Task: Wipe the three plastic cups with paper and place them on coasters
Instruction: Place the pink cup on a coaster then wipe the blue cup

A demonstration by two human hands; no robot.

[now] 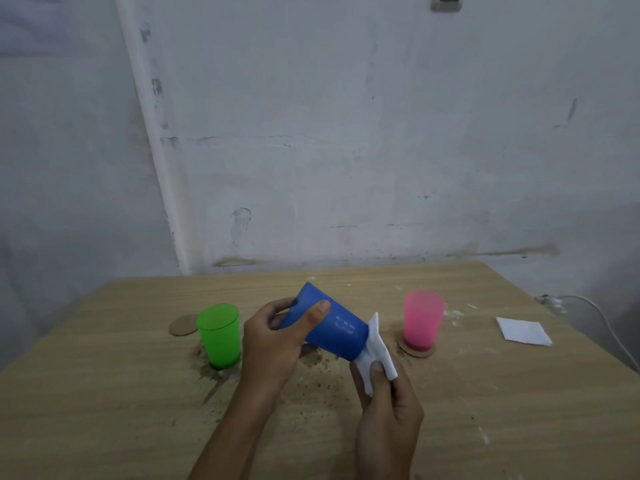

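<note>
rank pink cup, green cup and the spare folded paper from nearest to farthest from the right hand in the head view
From the right hand:
1. pink cup, just beyond it, on a coaster.
2. green cup, across to the left.
3. folded paper, far right on the table.

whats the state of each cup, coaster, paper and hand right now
blue cup: held tilted, off the table
left hand: grips blue cup
right hand: pinches paper
paper: at blue cup's mouth
pink cup: upright on coaster
green cup: upright, beside spare coaster
folded paper: flat, untouched

A plain home room: scuffed whitewashed wall (381, 150), worn wooden table (485, 393), wall switch (446, 1).
</note>
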